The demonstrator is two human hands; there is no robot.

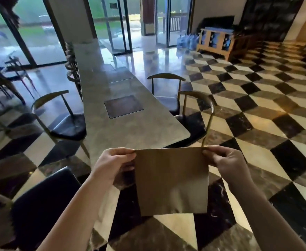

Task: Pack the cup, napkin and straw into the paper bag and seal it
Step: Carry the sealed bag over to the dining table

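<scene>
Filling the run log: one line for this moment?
left hand: holds bag top corner | right hand: other corner | bag: flat, midair

Both hands (115, 164) (226, 161) pinch paper bag (171, 180) (flat).

My paper bag (171, 180) hides part of my left hand (115, 164), my right hand (226, 161) fingertips, and whatever it holds. The table (123, 113) blurs toward its far end.

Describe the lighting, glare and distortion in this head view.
Head view: dim interior, backlit by bright glass doors; glare streaks the polished floor and long table; wide-angle bending curves the edges; the paper bag held by both hands is shaded yet sharp.
</scene>
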